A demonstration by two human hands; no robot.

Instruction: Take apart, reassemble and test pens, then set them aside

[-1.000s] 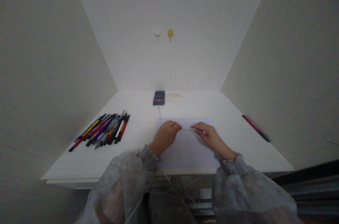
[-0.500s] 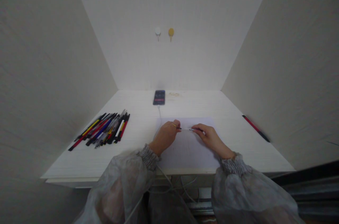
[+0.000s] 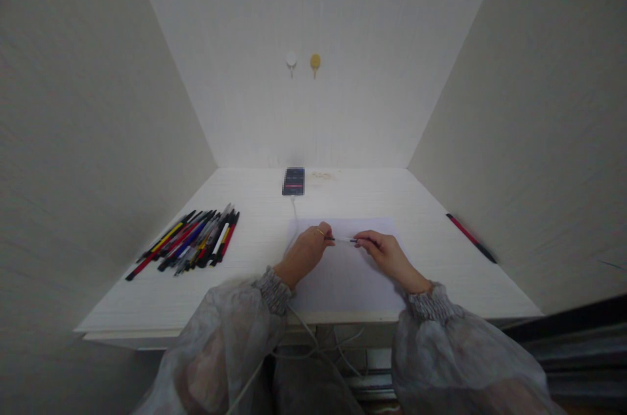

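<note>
Over a white sheet of paper [image 3: 350, 284], my left hand [image 3: 307, 250] pinches a slim dark pen part between thumb and fingertips. Its dark end pokes out toward the right. Facing it, my right hand [image 3: 386, 255] is closed on another thin, dark pen part [image 3: 353, 240]. Between the two sets of fingertips runs a thin, pale stretch that looks like a refill or clear tube. Whether it joins both parts is too faint to tell. The fingers cover most of what each hand grips.
A pile of pens [image 3: 196, 242] in several colours lies at the left of the white desk [image 3: 259, 206]. One red and black pen [image 3: 471, 238] rests along the right edge. A phone [image 3: 294, 181] with a white cable [image 3: 294, 209] lies at the back. Two hooks [image 3: 315, 62] hang on the wall.
Hardly anything differs. Both hands keep their pinch in nearly the same place, with a tiny shift in my right fingertips and a slight drift of the whole view.
</note>
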